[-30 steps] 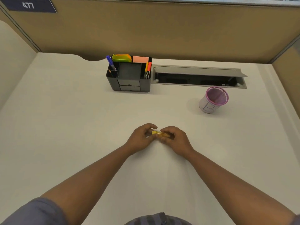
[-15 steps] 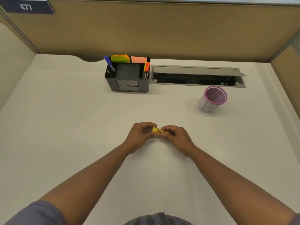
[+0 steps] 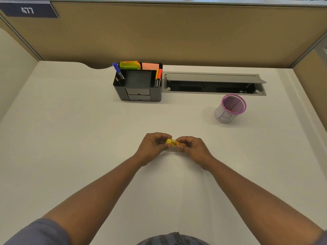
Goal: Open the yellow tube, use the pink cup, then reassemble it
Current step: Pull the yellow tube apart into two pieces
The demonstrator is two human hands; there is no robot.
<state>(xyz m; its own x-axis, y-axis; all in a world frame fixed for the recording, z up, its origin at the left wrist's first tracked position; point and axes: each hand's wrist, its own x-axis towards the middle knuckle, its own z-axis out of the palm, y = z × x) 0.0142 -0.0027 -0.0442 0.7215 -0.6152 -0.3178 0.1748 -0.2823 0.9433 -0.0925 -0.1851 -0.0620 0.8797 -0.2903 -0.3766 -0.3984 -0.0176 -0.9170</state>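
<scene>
A small yellow tube (image 3: 174,142) lies sideways between both hands, just above the white desk (image 3: 70,138) in the middle. My left hand (image 3: 153,147) pinches its yellow cap end. My right hand (image 3: 192,149) grips the clear body, where thin orange contents show through. The pink cup (image 3: 230,109), a mesh cup with a pink rim and a white paper label marked B, stands upright at the back right, well apart from both hands.
A black desk organiser (image 3: 139,85) with pens and sticky notes stands at the back centre. Beside it an open grey cable tray (image 3: 214,83) is sunk into the desk. Tan partition walls enclose the desk on three sides.
Both hands stay in place on the tube. The yellow cap end shows more between the fingers than a second ago.
</scene>
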